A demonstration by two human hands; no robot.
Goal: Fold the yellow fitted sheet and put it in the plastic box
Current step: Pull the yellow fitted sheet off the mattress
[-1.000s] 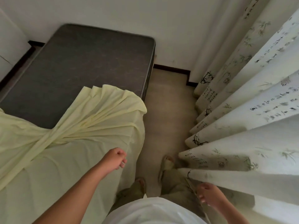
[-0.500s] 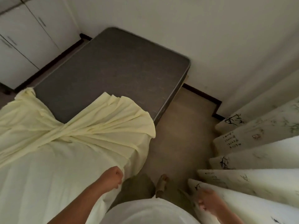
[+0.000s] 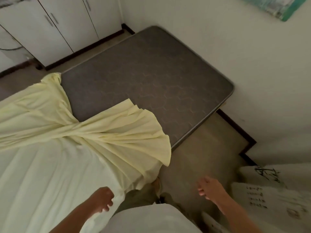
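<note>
The yellow fitted sheet [image 3: 50,165] lies over the near half of a grey mattress [image 3: 151,78]. It is twisted at the middle, and one pleated corner [image 3: 143,132] is thrown back over the rest. My left hand [image 3: 102,198] hangs over the sheet's near right edge with its fingers loosely curled; no cloth shows between them. My right hand [image 3: 207,188] hangs over the floor to the right, loosely curled and holding nothing. No plastic box is in view.
A strip of beige floor [image 3: 205,148] runs between the mattress and white printed curtains [image 3: 269,190] at the right. White cupboard doors [image 3: 55,26] stand at the back left, and a white wall with a picture [image 3: 277,7] is at the back right.
The view has swung left, so the cupboards show and most of the curtains have left the frame. My right hand has come up and forward. The sheet has not moved.
</note>
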